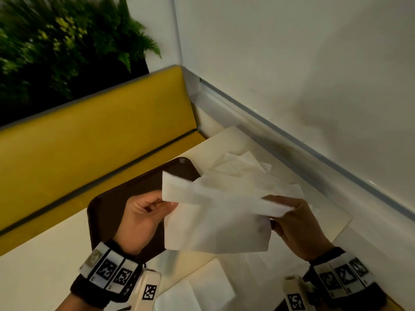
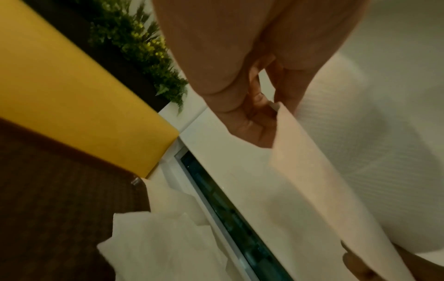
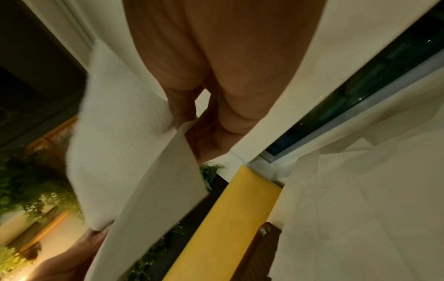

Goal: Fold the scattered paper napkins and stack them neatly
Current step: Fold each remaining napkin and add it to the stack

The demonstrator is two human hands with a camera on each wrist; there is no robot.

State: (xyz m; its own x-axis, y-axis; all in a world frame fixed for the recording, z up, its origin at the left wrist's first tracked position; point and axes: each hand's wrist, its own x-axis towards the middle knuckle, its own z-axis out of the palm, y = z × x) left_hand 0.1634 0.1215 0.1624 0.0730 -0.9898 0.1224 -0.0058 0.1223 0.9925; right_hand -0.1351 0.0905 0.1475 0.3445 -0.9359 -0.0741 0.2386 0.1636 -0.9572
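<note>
I see one white napkin held up over the dark brown tray, my left hand pinching its left edge, right hand pinching the right end, fingers curled on both. One loose heap of napkins on the cream table behind; can't count them, edges blur together. Two flat napkins near me, partly cut off

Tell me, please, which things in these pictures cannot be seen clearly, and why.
- Fold state of the held napkin: motion blur in the head view.
- Left hand fingertips: behind the napkin edge there.
- Right hand fingertips: covered by the napkin.
- Count of loose napkins on the table: they overlap, white on white.
- Brown tray: partly covered by hand and napkin.
</note>
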